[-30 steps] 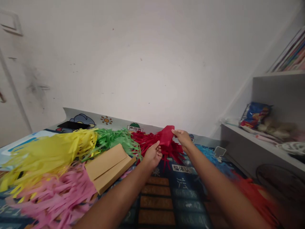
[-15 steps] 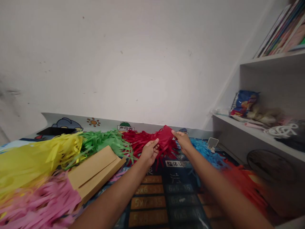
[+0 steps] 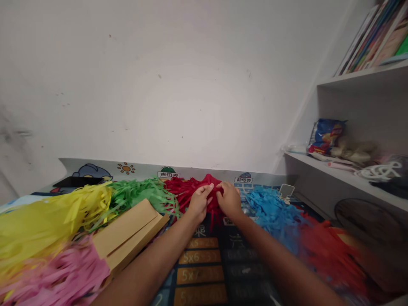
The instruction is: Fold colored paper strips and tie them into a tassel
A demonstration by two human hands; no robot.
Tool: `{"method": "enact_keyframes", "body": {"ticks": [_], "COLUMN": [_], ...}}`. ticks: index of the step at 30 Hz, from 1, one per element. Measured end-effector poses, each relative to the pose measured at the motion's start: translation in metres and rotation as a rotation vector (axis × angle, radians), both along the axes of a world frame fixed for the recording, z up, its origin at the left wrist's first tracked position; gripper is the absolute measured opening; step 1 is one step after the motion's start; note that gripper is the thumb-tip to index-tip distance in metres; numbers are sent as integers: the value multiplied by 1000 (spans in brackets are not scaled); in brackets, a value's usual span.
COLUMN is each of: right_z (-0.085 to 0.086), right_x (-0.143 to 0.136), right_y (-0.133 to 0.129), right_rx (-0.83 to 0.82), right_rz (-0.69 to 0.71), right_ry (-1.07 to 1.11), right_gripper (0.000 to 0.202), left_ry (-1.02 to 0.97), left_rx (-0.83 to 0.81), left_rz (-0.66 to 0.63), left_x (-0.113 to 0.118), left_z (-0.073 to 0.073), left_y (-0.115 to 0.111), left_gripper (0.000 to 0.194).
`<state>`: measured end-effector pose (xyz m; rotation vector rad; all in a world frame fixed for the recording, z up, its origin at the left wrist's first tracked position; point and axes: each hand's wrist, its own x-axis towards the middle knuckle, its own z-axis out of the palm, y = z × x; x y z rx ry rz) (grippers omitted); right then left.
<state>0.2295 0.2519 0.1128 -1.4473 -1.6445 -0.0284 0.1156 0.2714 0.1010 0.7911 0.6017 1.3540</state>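
Note:
A dark red tissue paper tassel (image 3: pixel 181 189), cut into fringe strips, lies at the back of the table with its uncut part raised between my hands. My left hand (image 3: pixel 200 204) pinches that part, thumb pressed against the fingers. Close beside it, my right hand (image 3: pixel 230 200) is closed with bent fingers at the right side of the same red paper. Its fingertips are partly hidden. Left of the red paper sits a green fringed tassel (image 3: pixel 140 191); to its right is a blue one (image 3: pixel 267 208).
Yellow fringe (image 3: pixel 54 212) and pink fringe (image 3: pixel 63 272) cover the left side, with a brown paper envelope (image 3: pixel 127 229) beside them. Red-orange fringe (image 3: pixel 331 250) lies at right. A dark flat device (image 3: pixel 76 182) rests at back left. A white shelf (image 3: pixel 360 76) borders the right side.
My right hand has moved left and inward, close to my left hand. The raised corner of the red paper has come down and left. The view has shifted slightly.

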Motion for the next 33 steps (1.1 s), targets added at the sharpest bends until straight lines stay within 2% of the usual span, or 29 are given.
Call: {"method": "enact_keyframes", "body": {"ticks": [5, 10, 14, 17, 19, 22, 27, 30, 33], "right_z": [-3, -6, -5, -7, -9, -10, -10, -11, -13], "right_x": [18, 24, 22, 13, 8, 12, 29, 30, 28], "right_y": [20, 22, 8, -6, -8, 1, 19, 19, 14], "right_rx": [-49, -42, 53, 125, 57, -96, -210, -248, -275], "right_rz": [64, 38, -86, -122, -135, -149, 13, 94, 163], "right_ry": [146, 216, 175, -21, -107, -27, 176, 321, 424], "right_gripper": [27, 32, 34, 48, 39, 11, 23, 37, 42], "left_ry": [89, 184, 259, 309, 348, 427, 570, 640, 727], "left_rx": [129, 146, 172, 204, 227, 271, 358, 363, 388], "left_rz": [66, 186, 209, 207, 207, 221, 270, 284, 270], "left_x": [-3, -1, -3, -3, -3, -3, -2, 4, 9], "left_z": [-3, -12, -19, -22, -23, -24, -26, -28, -30], "left_y": [2, 8, 12, 14, 14, 12, 10, 14, 19], "left_gripper": [24, 18, 14, 15, 17, 19, 17, 16, 19]}}
